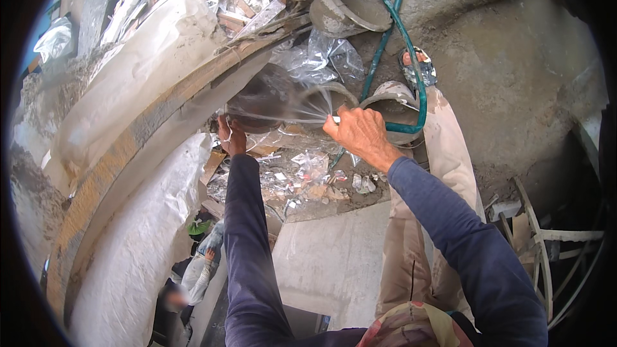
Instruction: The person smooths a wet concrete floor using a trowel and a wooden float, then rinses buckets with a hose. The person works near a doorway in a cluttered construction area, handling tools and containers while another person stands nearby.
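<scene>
My right hand (365, 133) is closed around the end of a green hose (406, 128), the thumb at its pale tip. Water fans out leftward from that tip into a dark grey bucket (262, 93). The bucket lies tilted, and the spray blurs part of its outline. At its near left rim, my left hand (232, 135) grips the edge with fingers bent. Just right of the spray sit two more mud-stained buckets, one (348, 94) behind my right hand and another (393, 95) beside the hose. My right hand partly covers them.
A cement-crusted bucket (350, 3) lies at the back near clear plastic sheeting (328, 58). A long wooden board (148, 125) curves along the left, beside white sacks (138, 231). Rubble (308, 177) litters the ground. Another person (202, 276) is at lower left; a metal frame (543, 244) stands right.
</scene>
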A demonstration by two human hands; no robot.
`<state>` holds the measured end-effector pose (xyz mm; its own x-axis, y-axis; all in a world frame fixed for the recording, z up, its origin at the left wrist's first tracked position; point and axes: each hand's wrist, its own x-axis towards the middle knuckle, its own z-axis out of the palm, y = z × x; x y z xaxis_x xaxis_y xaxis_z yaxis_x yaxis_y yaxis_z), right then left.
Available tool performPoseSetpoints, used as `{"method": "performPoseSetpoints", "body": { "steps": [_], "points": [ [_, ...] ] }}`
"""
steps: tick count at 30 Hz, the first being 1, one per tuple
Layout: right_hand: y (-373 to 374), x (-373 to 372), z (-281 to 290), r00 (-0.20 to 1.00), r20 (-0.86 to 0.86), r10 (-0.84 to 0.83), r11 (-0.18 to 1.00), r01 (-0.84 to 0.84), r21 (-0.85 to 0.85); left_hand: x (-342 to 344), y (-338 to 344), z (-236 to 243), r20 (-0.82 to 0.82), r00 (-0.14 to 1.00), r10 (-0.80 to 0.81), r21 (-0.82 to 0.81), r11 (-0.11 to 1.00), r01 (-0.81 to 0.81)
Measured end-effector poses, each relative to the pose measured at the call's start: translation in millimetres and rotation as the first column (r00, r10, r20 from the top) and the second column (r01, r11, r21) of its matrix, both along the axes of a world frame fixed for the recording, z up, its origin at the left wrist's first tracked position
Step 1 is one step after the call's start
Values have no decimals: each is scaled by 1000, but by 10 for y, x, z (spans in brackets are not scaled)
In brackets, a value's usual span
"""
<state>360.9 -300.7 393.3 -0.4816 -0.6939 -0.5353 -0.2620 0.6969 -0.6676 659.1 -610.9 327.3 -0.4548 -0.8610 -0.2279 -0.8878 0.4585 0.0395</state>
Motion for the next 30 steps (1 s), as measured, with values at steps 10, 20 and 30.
{"method": "performPoseSetpoints", "body": {
  "steps": [10, 20, 30],
  "points": [
    [192, -329, -200, 992, -125, 34, 984, -12, 176, 376, 68, -138, 61, 998, 19, 7, 1000, -19],
    [261, -240, -267, 987, -35, 158, 972, -150, 179, 370, 290, -102, 128, 955, 269, 97, 955, -282],
    [216, -115, -155, 967, 9, 256, 963, -255, 81, 454, 342, -267, 101, 967, 233, 80, 967, -241]
  ]
}}
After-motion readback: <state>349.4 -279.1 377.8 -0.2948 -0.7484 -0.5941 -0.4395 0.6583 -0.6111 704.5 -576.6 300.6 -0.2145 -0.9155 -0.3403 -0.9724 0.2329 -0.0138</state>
